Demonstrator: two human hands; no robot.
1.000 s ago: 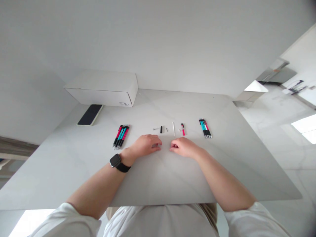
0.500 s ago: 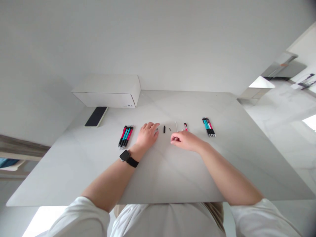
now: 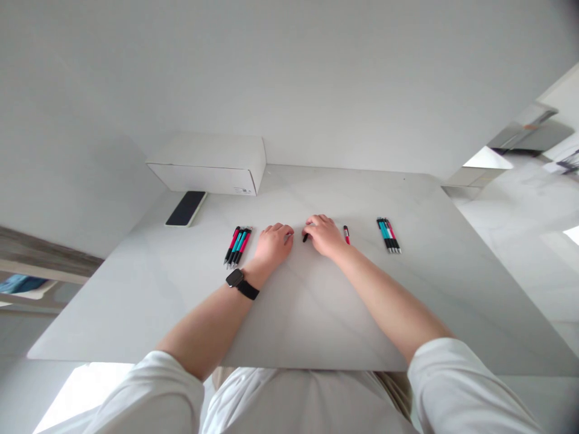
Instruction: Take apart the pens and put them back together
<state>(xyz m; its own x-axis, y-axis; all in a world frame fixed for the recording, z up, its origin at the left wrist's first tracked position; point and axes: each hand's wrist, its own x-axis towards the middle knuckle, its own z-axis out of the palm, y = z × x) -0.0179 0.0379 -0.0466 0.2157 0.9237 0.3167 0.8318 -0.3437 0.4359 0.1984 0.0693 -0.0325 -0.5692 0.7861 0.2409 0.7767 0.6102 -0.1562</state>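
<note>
My left hand [image 3: 274,244] rests on the table with thumb and fingers closed round a small grey pen part [image 3: 286,236], mostly hidden by the fingertips. Just to its right, my right hand [image 3: 324,235] pinches a short black pen grip [image 3: 305,237], which sits tilted at the fingertips. Beyond that wrist lies a red pen barrel [image 3: 346,234] with a black top. The spot under my right palm is hidden.
A row of red and teal pens [image 3: 237,247] lies left of my left hand, and another pen row [image 3: 389,235] lies at the right. A phone [image 3: 186,208] is by a white box [image 3: 203,178] at the back left of the pale table [image 3: 307,325].
My right hand has moved left and forward onto the black grip, which is now tilted. My left fingers have closed on the small grey part. The view has shifted slightly.
</note>
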